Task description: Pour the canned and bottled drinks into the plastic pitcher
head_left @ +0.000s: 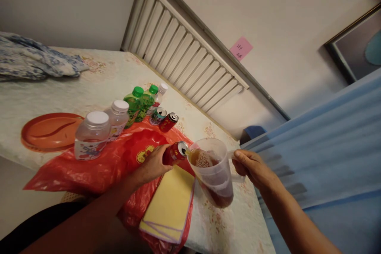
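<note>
My left hand (154, 161) is wrapped round a red drink can (176, 152), its opened top facing the rim of a clear plastic pitcher (216, 180). The pitcher is tilted toward the can, and amber-brown liquid with bubbles (204, 159) lies inside it. A yellowish stream shows between the can's mouth and the pitcher's rim. My right hand (250, 166) grips the pitcher's handle on the right side. Below the can lies a stack of yellow cloths (168, 202) with pale purple edges, on a red plastic bag (110, 162). A red scalloped tray (131, 147) is behind my left hand.
Two wide jars with white lids (92, 139), green-capped bottles (133, 105), a white-capped bottle (161, 93) and two more cans (169, 122) stand on the table. An orange-red lid (50, 131) lies left. A radiator (184, 51) lines the wall; a blue curtain (321, 147) hangs right.
</note>
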### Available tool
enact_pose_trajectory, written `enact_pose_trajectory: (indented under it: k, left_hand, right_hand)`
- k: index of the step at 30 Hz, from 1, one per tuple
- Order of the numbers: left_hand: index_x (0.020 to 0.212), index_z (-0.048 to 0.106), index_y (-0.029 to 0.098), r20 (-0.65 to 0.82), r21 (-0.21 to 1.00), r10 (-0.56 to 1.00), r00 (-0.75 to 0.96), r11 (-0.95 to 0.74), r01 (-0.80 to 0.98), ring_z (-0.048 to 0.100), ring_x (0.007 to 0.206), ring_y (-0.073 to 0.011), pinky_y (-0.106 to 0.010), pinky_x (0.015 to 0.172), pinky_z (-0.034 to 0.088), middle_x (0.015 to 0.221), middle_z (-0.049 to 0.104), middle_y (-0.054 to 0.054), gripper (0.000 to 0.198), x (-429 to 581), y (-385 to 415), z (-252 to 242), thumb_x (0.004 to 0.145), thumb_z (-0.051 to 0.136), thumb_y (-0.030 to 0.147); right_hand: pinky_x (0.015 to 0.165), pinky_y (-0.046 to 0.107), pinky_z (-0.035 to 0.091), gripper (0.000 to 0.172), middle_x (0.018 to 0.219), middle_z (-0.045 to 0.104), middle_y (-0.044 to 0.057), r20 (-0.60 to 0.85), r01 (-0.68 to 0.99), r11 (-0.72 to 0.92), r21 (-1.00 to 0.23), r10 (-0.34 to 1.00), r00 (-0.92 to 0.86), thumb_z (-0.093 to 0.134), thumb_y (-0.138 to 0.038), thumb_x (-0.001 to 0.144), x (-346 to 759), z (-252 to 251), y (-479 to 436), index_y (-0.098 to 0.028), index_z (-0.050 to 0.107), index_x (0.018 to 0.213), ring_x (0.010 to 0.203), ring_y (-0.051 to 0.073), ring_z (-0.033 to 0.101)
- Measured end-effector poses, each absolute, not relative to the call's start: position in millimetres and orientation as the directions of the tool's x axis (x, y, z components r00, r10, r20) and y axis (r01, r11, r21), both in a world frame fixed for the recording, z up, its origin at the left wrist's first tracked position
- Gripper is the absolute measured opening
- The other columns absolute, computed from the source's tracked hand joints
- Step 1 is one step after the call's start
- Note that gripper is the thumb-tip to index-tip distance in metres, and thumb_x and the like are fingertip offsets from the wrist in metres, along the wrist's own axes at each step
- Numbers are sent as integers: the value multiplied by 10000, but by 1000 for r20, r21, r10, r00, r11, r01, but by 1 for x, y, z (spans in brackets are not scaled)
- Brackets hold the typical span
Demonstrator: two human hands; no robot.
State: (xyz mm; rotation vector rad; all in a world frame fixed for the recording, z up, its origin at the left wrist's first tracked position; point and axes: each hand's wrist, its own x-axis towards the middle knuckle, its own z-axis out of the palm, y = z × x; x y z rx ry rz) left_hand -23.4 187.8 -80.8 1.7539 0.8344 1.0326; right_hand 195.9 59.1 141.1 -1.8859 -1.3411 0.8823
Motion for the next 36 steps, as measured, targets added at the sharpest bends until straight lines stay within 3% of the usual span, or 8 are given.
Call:
enact_pose_trajectory:
  k: [18,36]
  left_hand:
    - [1158,558,197,283,929,853,438,-357,96,611,1056,-259,-365,888,493,1147,649,-66,543,-23,188,-83,629,674,155]
    - [1149,559,204,260,933,852,454,-343,110,606,1044,-264,-385,884,485,1136,647,-63,536,-23,188,-82,623,663,176]
  right_hand:
    - [445,245,171,519,441,333,-73,-151,548,-255,-796,962,229,608,-643,794,200,141,59,-191,479,574,429,68,233]
    - [446,240,187,514,456,354,-67,-163,572,-262,-778,962,219,596,-633,816,206,139,60,-184,489,591,432,70,269]
